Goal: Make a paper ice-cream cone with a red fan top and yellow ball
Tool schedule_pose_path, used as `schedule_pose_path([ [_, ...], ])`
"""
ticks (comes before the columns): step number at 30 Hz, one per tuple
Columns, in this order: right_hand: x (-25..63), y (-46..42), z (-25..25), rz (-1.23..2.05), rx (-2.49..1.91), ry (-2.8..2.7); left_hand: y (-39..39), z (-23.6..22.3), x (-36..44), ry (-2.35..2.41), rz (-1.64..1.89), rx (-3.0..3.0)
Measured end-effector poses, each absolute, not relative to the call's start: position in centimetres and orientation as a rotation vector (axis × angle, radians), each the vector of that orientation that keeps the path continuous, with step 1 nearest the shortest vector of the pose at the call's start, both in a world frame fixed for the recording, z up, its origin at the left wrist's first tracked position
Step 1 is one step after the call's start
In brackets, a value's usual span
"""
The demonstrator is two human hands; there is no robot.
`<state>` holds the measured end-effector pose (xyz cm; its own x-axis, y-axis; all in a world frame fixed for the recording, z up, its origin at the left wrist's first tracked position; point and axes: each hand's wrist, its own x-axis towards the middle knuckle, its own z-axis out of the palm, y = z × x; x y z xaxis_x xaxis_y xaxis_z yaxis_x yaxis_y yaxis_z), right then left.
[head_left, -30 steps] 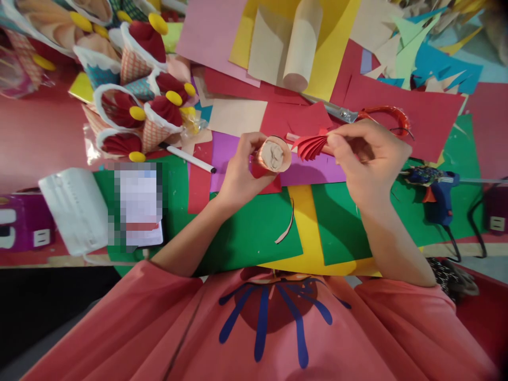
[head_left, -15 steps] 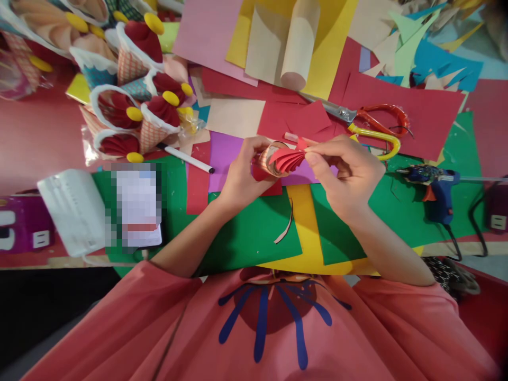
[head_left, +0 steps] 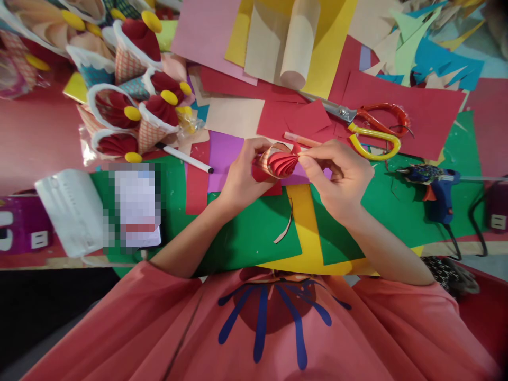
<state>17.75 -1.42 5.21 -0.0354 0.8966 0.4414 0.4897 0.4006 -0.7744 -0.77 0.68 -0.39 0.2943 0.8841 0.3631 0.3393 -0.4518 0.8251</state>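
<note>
Red fan (head_left: 282, 165) moved into mouth of checked cone (head_left: 263, 163), partly filling it, right hand (head_left: 339, 177) pinching fan's tip, left hand (head_left: 243, 172) curled round cone.

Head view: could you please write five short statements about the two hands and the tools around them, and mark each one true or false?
1. The left hand holds a checked cone. True.
2. The right hand pinches a red pleated piece. True.
3. Scissors lie beyond the right hand. True.
4. The glue gun is in the right hand. False: the glue gun lies apart, to the right of that hand.
5. The phone lies right of the glue gun. False: the phone lies to its left.
</note>
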Motion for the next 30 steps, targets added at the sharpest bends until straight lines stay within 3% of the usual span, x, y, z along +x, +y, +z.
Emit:
schedule_pose_path([
  [13,17.47,-1.06,4.8,0.632,-1.035,-1.615,0.64,-0.56,-0.95,1.147,1.104,1.951],
  [30,17.49,-1.07,4.47,0.764,-1.12,-1.651,0.66,-0.4,-1.13,1.132,1.082,2.006],
])
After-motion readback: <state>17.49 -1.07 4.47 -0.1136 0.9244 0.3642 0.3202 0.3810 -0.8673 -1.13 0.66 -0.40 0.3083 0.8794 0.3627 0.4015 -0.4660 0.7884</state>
